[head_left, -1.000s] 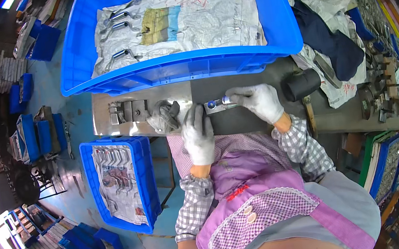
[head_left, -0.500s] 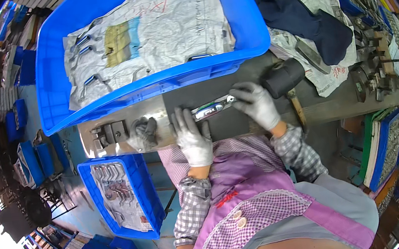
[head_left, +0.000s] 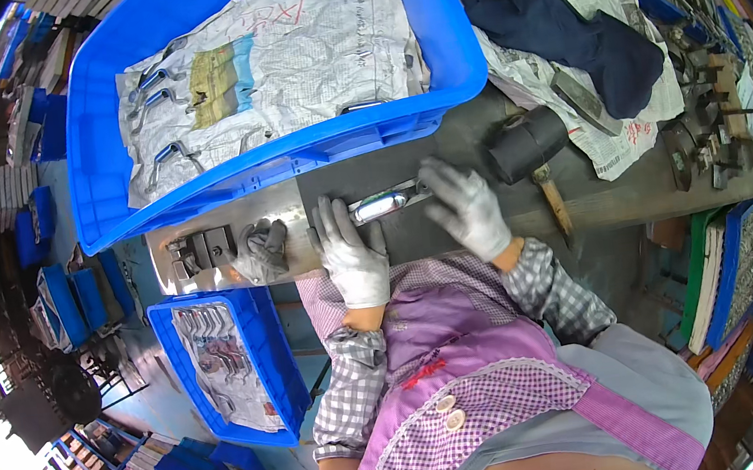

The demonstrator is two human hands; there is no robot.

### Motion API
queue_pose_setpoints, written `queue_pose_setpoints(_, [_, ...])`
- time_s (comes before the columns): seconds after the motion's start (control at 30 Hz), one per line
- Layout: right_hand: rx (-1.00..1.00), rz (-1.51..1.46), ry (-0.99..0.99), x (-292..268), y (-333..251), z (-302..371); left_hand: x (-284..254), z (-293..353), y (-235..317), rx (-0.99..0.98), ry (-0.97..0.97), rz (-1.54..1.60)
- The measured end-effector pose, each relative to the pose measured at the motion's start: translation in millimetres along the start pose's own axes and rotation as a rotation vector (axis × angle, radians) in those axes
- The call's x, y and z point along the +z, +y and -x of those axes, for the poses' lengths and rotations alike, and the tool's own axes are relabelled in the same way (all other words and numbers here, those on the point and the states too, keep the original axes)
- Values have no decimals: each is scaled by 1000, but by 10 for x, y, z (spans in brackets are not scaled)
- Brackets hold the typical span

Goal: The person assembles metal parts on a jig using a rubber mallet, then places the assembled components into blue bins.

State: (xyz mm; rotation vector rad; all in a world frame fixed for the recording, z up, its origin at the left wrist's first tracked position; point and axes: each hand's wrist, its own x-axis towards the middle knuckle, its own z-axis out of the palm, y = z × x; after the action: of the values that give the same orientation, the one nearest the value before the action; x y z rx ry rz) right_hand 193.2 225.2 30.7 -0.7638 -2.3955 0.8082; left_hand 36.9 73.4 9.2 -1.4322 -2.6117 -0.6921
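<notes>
2 hands (head_left: pixel 349 255) (head_left: pixel 471 214) at 1 metal part (head_left: pixel 380 206)

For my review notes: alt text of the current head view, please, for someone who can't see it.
A gloved left hand and right hand at either end of a shiny metal part on a workbench. A mallet lies to the right, crumpled grey cloth to the left; a blue bin stands behind.

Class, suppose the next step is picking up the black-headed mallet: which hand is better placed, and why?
Probably the right hand: the mallet lies nearby, to its right; the left hand is farther off, left of the shiny metal piece.
</notes>
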Motion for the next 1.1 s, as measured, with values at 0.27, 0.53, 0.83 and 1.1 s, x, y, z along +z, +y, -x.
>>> queue_pose_setpoints(0.27, [9, 126, -3, 125, -333, -120, -177, 143, -281, -138, -16, 318])
queue_pose_setpoints(0.53, [-151, -216, -424, 419, -1225, -335, -1150, 605, -610, -249, 23, 781])
queue_pose_setpoints(0.83, [-242, 285, -107, 729, -427, -440, -1565, 3016, -4504, -1238, 207, -81])
queue_pose_setpoints(1.1, [-158, 255, 27, 787, -372, -402, -1217, 2869, -5715, -1157, 221, -316])
